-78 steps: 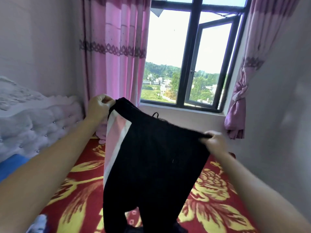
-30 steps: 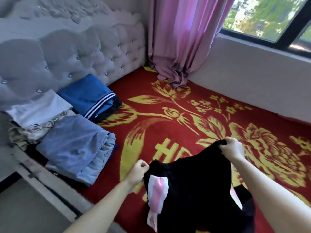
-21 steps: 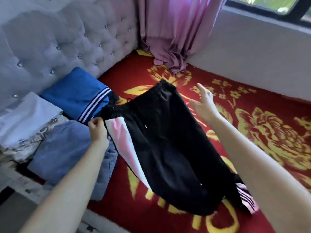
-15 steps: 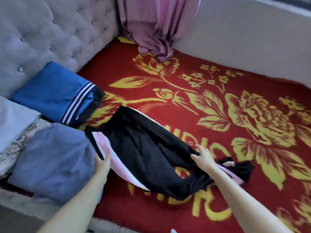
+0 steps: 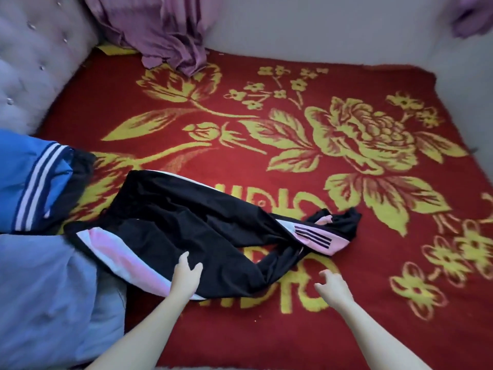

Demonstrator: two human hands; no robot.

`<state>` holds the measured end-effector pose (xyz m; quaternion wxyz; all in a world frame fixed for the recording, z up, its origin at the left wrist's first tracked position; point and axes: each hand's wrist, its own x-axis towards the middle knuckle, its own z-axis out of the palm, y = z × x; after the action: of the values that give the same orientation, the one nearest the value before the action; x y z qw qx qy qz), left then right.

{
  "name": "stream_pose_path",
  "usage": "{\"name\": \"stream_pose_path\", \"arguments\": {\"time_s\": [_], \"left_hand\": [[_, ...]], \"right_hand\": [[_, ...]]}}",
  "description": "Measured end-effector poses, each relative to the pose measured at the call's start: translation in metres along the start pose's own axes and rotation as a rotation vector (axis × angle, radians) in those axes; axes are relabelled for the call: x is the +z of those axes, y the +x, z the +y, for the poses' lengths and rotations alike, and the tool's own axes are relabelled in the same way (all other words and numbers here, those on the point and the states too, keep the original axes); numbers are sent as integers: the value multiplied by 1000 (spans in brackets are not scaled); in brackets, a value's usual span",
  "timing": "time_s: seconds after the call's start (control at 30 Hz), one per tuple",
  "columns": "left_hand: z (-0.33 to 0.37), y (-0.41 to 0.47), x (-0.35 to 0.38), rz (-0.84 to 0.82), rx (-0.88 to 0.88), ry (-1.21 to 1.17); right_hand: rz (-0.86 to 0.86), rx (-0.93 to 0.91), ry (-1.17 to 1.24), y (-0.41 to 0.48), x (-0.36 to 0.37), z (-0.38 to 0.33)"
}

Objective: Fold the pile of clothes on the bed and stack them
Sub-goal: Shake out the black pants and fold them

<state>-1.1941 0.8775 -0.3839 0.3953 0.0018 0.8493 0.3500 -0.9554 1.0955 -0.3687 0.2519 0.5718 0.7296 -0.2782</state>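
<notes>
Black track pants (image 5: 186,222) spread on bed (image 5: 240,332), not yet folded, cuffs bunched at right. Left hand (image 5: 185,279) fingers splayed, pressing pants. Right hand (image 5: 332,287) fingers loose, empty, beside leg. Blue striped garment (image 5: 29,177) and light-blue garment (image 5: 45,289) already folded at left. Remaining: fold pants, stack.

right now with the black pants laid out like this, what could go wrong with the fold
The black pants have leg ends twisted and bunched, so folding now would likely trap creases. Their waist lies close against the folded jeans; tugging the cloth could disturb that pile. Only the left hand presses the pants while the right hand hovers off them, so the fabric may slide.
</notes>
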Motion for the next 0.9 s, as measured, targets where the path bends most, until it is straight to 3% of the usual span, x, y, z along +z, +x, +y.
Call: {"name": "stream_pose_path", "arguments": {"time_s": [0.23, 0.43, 0.63, 0.73, 0.83, 0.9], "left_hand": [[34, 12, 75, -97, 104, 336], [65, 35, 164, -148, 230, 496], [67, 51, 228, -160, 260, 620], [75, 51, 241, -113, 262, 670], [96, 55, 246, 38, 352, 770], [117, 60, 249, 129, 439, 816]], "right_hand": [[84, 13, 26, 58, 9, 45], [236, -238, -272, 134, 11, 53], [312, -306, -289, 194, 22, 56], [352, -351, -119, 207, 2, 58], [374, -251, 265, 213, -31, 65], [349, -324, 570, 198, -57, 70]]}}
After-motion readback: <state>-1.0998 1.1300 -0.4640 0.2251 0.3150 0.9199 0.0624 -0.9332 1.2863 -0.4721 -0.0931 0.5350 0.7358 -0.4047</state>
